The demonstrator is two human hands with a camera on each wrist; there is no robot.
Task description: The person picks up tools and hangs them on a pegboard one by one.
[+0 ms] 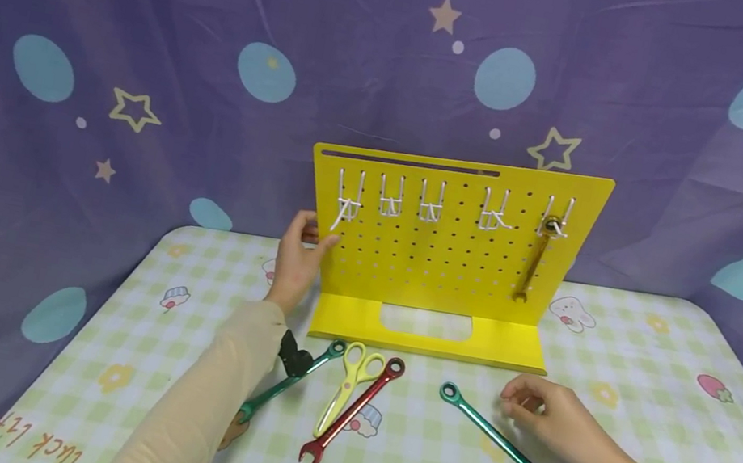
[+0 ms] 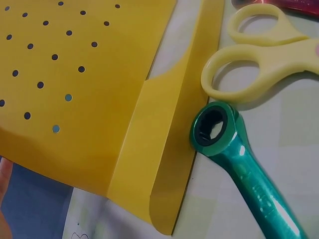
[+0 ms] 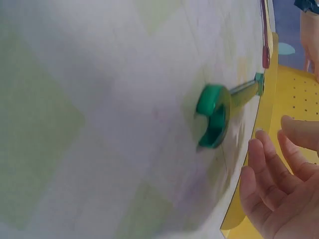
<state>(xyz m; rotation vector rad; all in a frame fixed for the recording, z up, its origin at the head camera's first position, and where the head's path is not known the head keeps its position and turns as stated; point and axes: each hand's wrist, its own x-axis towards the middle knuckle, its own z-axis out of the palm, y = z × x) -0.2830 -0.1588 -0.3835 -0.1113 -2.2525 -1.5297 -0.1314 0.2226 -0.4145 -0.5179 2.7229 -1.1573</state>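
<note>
We've got the left hand at the left edge of the yellow board, thumb on the front face, fingers behind, gripping that edge. Board stands upright on the cloth, its base lip facing us.

Right hand holds nothing: fingers apart and loosely bent, just beyond the right green wrench, with a gap between them in our right wrist view. That wrench lies flat, ring end toward the board, forked end toward the near right.

On the board we count five white hooks in a row; the gold wrench hangs by its ring from the rightmost.

In front of the board's left half we see the left green wrench, partly under the left sleeve, then the scissors, handles toward the board, then the red wrench, slanting close beside them. Green ring sits right at the lip; we can't tell if they touch.
</note>
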